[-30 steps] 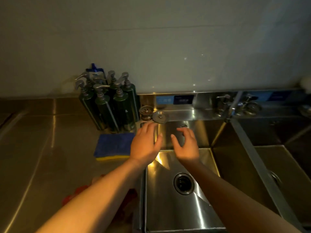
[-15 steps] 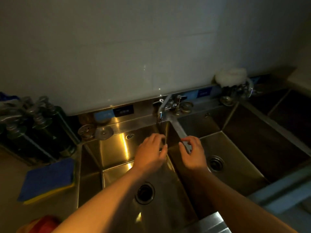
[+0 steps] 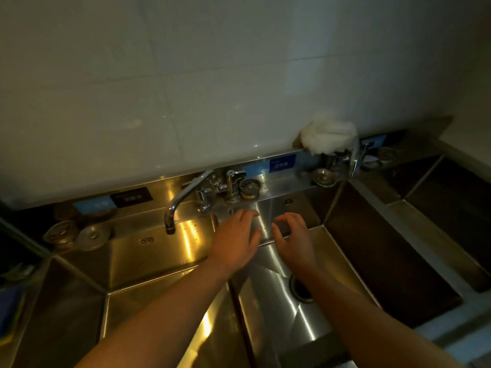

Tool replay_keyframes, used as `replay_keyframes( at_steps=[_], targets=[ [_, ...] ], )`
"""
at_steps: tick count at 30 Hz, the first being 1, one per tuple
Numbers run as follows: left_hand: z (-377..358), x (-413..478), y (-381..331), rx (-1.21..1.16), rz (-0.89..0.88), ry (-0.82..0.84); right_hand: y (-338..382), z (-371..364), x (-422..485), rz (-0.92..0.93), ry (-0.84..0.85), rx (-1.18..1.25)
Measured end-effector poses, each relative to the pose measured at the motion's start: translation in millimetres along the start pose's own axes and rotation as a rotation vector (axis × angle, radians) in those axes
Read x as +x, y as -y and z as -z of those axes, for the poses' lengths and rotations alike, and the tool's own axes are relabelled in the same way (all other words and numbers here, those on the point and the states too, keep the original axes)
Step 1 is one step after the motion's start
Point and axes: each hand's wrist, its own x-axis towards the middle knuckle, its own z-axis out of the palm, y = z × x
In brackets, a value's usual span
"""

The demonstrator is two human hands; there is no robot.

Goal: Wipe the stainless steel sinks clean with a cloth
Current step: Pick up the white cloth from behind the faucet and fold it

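Tiled wall (image 3: 186, 88); steel sinks (image 3: 276, 309) beneath. Left hand (image 3: 235, 240), right hand (image 3: 293, 239): loosely spread, empty. White cloth (image 3: 329, 138), one o'clock from hands: best gripped firmly before wiping.

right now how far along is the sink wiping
Barely started. Done: nothing visibly wiped. In hand: nothing; left hand and right hand hover open and empty at the middle sink. Left: fetch the white cloth bunched on the back ledge, then wipe every sink.

Bare left forearm (image 3: 170, 314), bare right forearm (image 3: 364, 322)
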Motion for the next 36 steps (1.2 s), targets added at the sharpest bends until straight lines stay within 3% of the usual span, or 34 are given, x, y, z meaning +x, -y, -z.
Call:
replay_keyframes(
  at_steps=[11, 17, 23, 36],
  targets=[
    [-16.5, 43.1, -11.9, 0.082, 0.055, -0.059, -19.8, 24.8, 43.8, 0.026, 0.072, 0.009],
    [-20.4, 63.6, -12.5, 0.118, -0.036, -0.034, -17.5, 31.7, 53.4, 0.027, -0.017, -0.048],
    [-12.8, 87.1, -27.8, 0.094, -0.075, -0.055, -15.2, 51.3, 83.2, 0.063, 0.001, -0.088],
    [-18.8, 196.7, -108.3, 0.134, 0.005, -0.188, -32.5, 128.3, 215.7, 0.244, -0.043, 0.026]
  ],
)
